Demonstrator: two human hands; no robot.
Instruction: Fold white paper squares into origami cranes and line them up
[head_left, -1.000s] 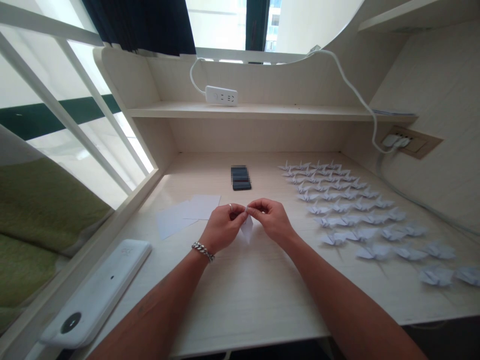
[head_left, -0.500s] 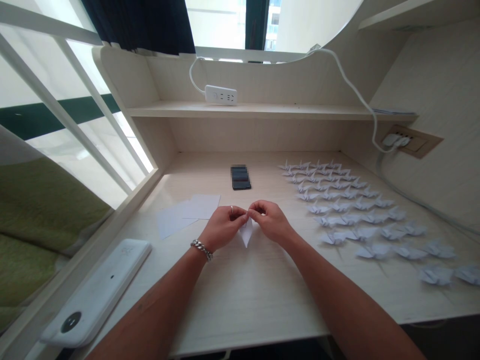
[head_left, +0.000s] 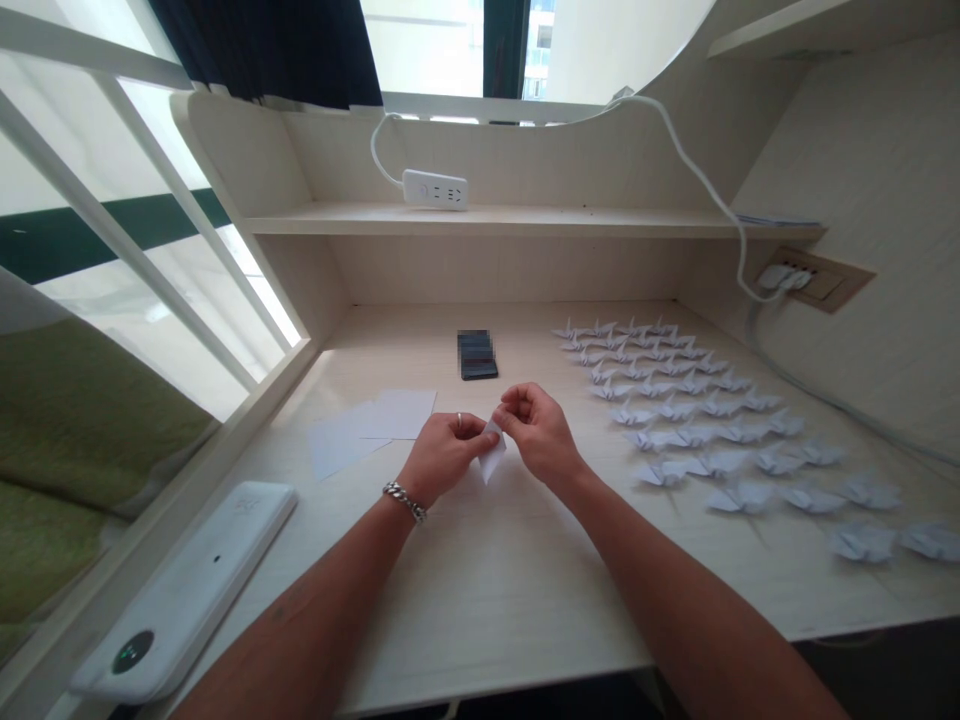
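Note:
A small folded white paper (head_left: 491,464), shaped like a narrow diamond, is held over the desk with one point downward. My left hand (head_left: 444,458), with a ring and a chain bracelet, pinches it between thumb and fingers from the left. At its upper tip, my right hand (head_left: 541,432) is closed, thumb against forefinger. The fingertips hide part of the upper folds. To the right stand rows of folded white paper cranes (head_left: 679,408). Flat white paper sheets (head_left: 397,412) overlap on the desk, left of my hands.
A dark phone-like object (head_left: 478,356), blurred by pixelation, lies behind my hands. At the left edge rests a long white device (head_left: 191,590) with a round dark display. The shelf above holds a white power strip (head_left: 435,190). A white cable (head_left: 701,185) runs to the wall socket (head_left: 817,280).
My right hand has risen slightly, pulling at the paper's top. More of the folded paper shows between my hands, and its lower point sits a little higher. The view has shifted slightly.

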